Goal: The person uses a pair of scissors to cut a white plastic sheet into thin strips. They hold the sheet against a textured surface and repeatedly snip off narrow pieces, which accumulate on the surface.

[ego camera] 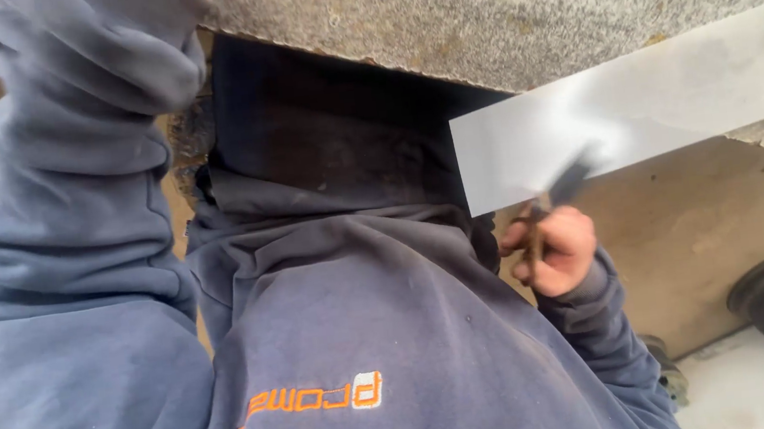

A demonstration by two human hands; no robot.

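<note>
Right hand grips dark snips at a pale metal strip; left hand out of view

Right hand: fingers curled in a closed fist grip, knuckles facing the camera, wrist emerging from a blue sleeve with the forearm raised from lower right. Left arm: bent, raised along the frame's left side, fully sleeved. Left hand: out of view beyond the top edge.
</note>
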